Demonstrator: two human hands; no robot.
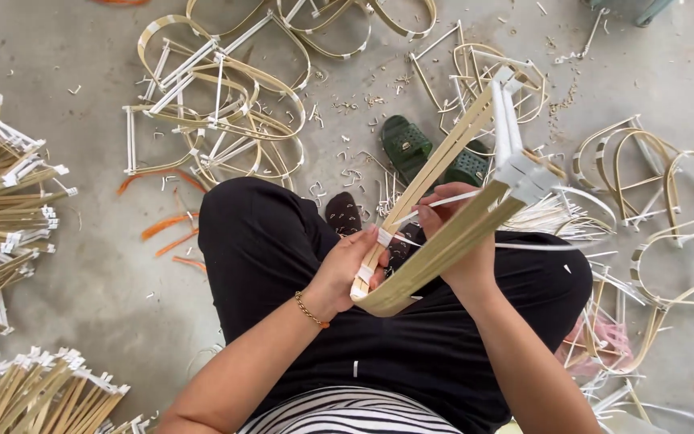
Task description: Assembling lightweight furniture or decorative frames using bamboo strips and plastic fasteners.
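Observation:
I sit on the floor in black trousers. My left hand (345, 269) grips the lower end of a bent bamboo-strip frame (451, 213) held over my lap. The frame's strips rise up and to the right, bound with white tape at the top. My right hand (447, 210) is behind the frame and pinches a thin white binding strip (453, 198) that runs from a white wrap near my left thumb. A gold bracelet sits on my left wrist.
Finished bamboo loop frames (218, 88) lie piled on the concrete floor ahead and more at the right (660, 201). Bundles of straight bamboo strips (2, 209) lie at the left and lower left. Green sandals (407, 145), orange strips (166, 225) and white scraps litter the floor.

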